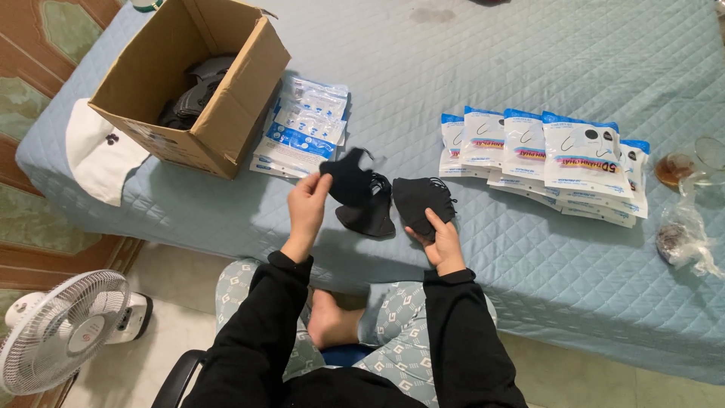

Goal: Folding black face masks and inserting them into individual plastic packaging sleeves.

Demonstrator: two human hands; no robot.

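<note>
The left hand [306,205] pinches a soft, light black mask [349,177] by its edge; the right hand [440,240] presses another mask [421,202] on the bed [529,257].

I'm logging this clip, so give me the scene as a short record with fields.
Surface: quilted light-blue bed cover
Left hand: lifts one black fabric face mask
Right hand: presses on a second black mask lying flat
Between them: third black mask
Left side: open brown cardboard box
Right side: row of white-and-blue sealed packets
</note>
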